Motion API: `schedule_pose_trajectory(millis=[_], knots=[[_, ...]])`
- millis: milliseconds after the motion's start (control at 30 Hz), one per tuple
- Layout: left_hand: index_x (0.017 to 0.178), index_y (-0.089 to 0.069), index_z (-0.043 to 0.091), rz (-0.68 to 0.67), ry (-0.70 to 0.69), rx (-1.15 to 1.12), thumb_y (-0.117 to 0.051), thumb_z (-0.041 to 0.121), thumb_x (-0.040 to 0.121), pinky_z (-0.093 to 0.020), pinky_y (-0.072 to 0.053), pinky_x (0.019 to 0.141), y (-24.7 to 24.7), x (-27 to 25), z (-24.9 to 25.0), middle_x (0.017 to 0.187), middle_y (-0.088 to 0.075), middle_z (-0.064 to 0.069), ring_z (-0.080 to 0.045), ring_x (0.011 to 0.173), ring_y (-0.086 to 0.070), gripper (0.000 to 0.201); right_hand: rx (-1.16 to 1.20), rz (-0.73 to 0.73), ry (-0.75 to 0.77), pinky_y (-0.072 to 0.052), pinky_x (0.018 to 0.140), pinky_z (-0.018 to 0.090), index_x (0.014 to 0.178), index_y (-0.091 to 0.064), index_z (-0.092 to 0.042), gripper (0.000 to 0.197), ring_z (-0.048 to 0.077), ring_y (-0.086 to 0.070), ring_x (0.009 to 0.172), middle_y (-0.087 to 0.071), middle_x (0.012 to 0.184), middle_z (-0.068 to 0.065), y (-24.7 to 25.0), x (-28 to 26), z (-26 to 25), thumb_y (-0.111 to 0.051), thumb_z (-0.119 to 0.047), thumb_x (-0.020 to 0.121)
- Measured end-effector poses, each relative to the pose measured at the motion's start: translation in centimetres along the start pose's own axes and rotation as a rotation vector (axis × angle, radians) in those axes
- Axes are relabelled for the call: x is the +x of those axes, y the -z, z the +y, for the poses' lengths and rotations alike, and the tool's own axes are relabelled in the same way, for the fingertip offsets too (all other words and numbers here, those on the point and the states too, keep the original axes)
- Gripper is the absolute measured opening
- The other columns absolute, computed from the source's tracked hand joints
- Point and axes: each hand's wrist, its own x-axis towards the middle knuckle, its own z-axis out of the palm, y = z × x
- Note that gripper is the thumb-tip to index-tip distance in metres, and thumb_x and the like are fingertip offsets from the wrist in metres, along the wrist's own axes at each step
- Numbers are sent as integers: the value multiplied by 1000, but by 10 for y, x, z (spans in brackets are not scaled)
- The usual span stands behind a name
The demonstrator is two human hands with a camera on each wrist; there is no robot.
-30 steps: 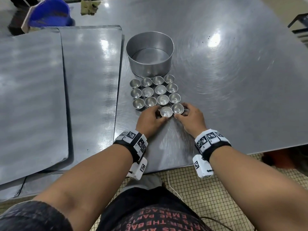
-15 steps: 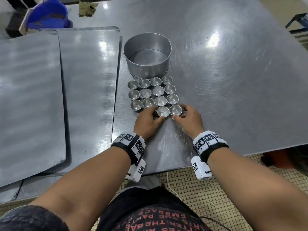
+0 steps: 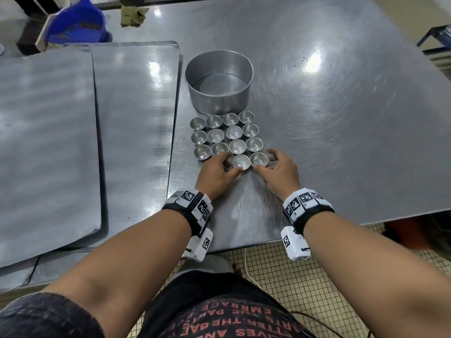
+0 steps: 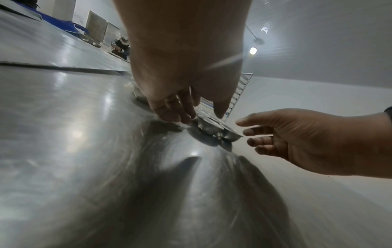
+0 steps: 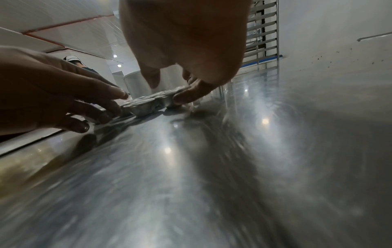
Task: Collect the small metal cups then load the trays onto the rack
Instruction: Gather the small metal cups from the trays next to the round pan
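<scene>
Several small metal cups (image 3: pixel 225 136) stand in a tight block on the steel table, just in front of a round metal tin (image 3: pixel 218 84). Two more cups (image 3: pixel 241 161) sit side by side at the block's near edge. My left hand (image 3: pixel 228 164) lies at the left of that pair, its thumb touching the near side of the left cup and its fingers loosely bent beside it. My right hand (image 3: pixel 266 159) flanks the right cup (image 3: pixel 258 158) with spread fingers; a fingertip (image 5: pixel 186 96) touches its wall. Neither hand lifts a cup. Two big flat trays (image 3: pixel 134 118) lie overlapped at the left.
A tall rack with slatted rails (image 5: pixel 263 33) stands beyond the far side of the table. A blue scoop (image 3: pixel 75 23) and a crumpled cloth (image 3: pixel 133 15) lie at the far left. The table's near edge (image 3: pixel 244 245) runs just behind my wrists. Another person (image 5: pixel 74 60) stands far off.
Both hands stay at the two front cups. The right hand's fingers have spread a little wider. The head view has shifted slightly.
</scene>
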Motion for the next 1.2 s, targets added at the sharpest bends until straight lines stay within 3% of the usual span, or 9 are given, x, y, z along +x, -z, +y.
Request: schedule_pose_trajectory(millis=[100,200,367,467,633,733,967,1133,1200], knots=[[113,-67,14,21,-1,-5,-74,34,85,-32,-53,79,13,-2,0,91,-69,1,-15,82,-65,35,-19,64,41,-45,86,28,120,-64,-20,41,15,-58,96,-60,105,-3,3,0,-18,-73,-33,82],[110,-70,15,64,-2,32,-72,34,86,-29,-52,77,40,-1,-1,88,-69,3,-13,81,-64,30,12,92,96,-47,85,29,111,-67,-17,31,17,-60,89,-66,94,-1,-5,10,-51,-70,-29,82],[112,-70,20,174,97,79,-68,45,87,-31,-54,82,124,-8,-28,93,-69,5,-11,86,-65,35,87,-43,235,-47,74,24,99,-68,-19,18,17,-63,83,-66,85,-3,-58,21,-135,-67,-31,85],[117,-68,21,227,204,140,-67,48,87,-33,-53,87,195,-24,-59,101,-71,3,-14,94,-65,40,56,-306,294,-48,76,27,105,-66,-20,23,14,-61,85,-64,91,-4,-108,14,-194,-66,-36,87],[120,-66,20,193,378,269,-70,51,85,-28,-47,83,318,-62,-124,112,-69,-1,-17,98,-63,47,-162,-673,432,-54,82,35,110,-66,-21,39,19,-65,93,-68,106,0,-210,-9,-286,-68,-50,85],[120,-67,17,214,453,318,-69,50,85,-30,-46,86,385,-94,-172,118,-68,-4,-20,107,-63,48,-180,-753,502,-57,86,40,108,-66,-21,37,20,-66,94,-69,106,0,-271,-37,-335,-68,-49,85],[117,-67,15,366,613,272,-69,45,86,-33,-51,83,518,-177,-298,112,-68,-5,-23,101,-64,42,-248,-893,584,-55,79,34,110,-67,-18,36,18,-65,90,-70,104,0,-421,-115,-428,-66,-46,88],[120,-63,19,417,699,207,-71,44,85,-32,-48,91,577,-215,-366,113,-66,-5,-21,105,-62,44,-320,-892,617,-44,81,28,115,-66,-17,36,18,-62,100,-65,98,-4,-491,-143,-470,-65,-43,90],[123,-62,19,424,716,195,-71,42,86,-31,-48,91,592,-218,-384,114,-66,-5,-21,104,-62,45,-353,-874,623,-44,84,29,116,-66,-17,37,21,-61,105,-67,106,0,-510,-144,-481,-65,-43,90]])
